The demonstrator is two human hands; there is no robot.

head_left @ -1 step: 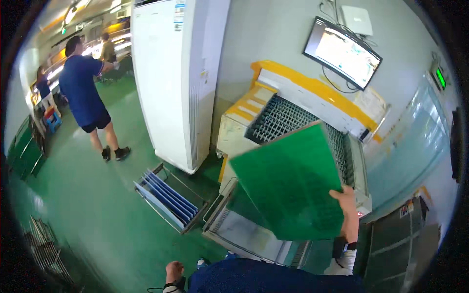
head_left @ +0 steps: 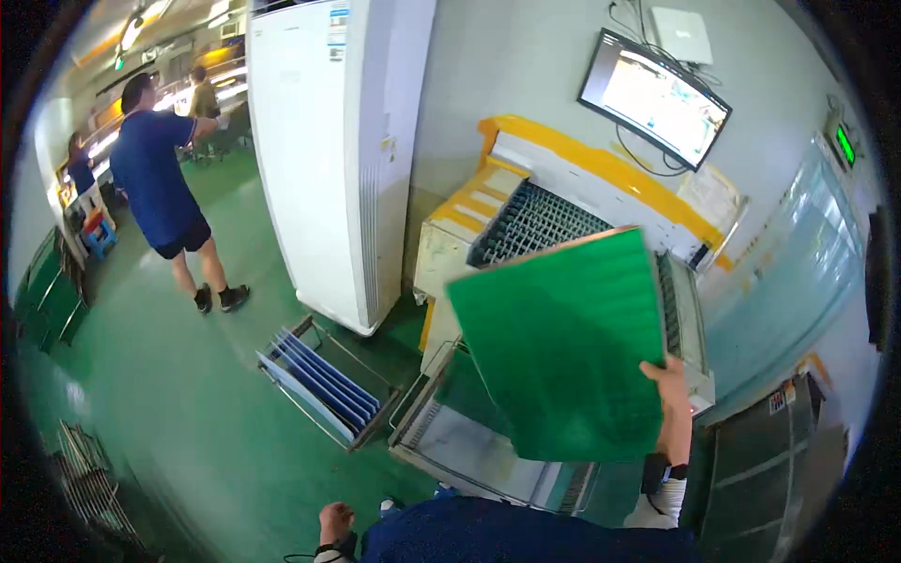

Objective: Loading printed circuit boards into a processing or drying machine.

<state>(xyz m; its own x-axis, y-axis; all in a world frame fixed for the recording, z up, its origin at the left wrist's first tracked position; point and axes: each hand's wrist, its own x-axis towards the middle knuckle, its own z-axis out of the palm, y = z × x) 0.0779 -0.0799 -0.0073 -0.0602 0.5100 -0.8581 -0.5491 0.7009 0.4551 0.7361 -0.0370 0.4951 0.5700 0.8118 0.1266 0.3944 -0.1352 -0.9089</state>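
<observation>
My right hand (head_left: 668, 380) grips a large green rectangular panel (head_left: 568, 352) by its right edge, the thumb lying over the front face. Tilted, the panel hangs in front of a machine's bed of black rollers (head_left: 549, 220) and hides part of it. Beneath the panel stands a metal rack (head_left: 469, 448) with slotted sides and a pale base, partly covered from view. Low in the picture, my left hand (head_left: 336, 522) is by my side with its fingers curled in, and nothing shows in it.
On the floor to the left, a wire rack (head_left: 314, 413) holds several blue-white panels. A tall white air conditioner (head_left: 314, 159) stands behind it. A screen (head_left: 655, 98) hangs above the machine. Dark cases (head_left: 760, 469) stand at right. A person in blue (head_left: 160, 174) stands further off.
The green panel has turned a little in my right hand, its top edge shifting right and upward. My left hand stays where it was.
</observation>
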